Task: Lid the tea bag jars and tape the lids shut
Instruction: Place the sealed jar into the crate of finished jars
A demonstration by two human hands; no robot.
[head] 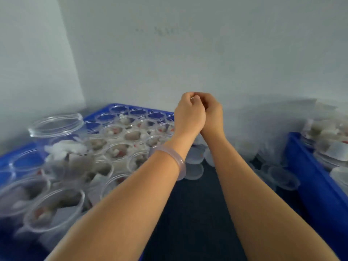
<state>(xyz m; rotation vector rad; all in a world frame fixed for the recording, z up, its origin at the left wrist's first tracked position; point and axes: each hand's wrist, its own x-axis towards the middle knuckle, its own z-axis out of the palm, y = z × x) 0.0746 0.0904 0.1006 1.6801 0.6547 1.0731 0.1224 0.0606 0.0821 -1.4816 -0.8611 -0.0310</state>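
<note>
Before the wall [188,53], left hand [189,113] and right hand [213,113] touch — fingers curled, grasp unclear.

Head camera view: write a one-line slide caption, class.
Left hand and right hand meet, fingers curled, raised near unlidded tea bag jars in a blue crate, loose lids beside.

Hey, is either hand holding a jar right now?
No: the left hand and right hand meet with curled fingers in front of the wall, apart from the open jars in the blue crate.
</note>
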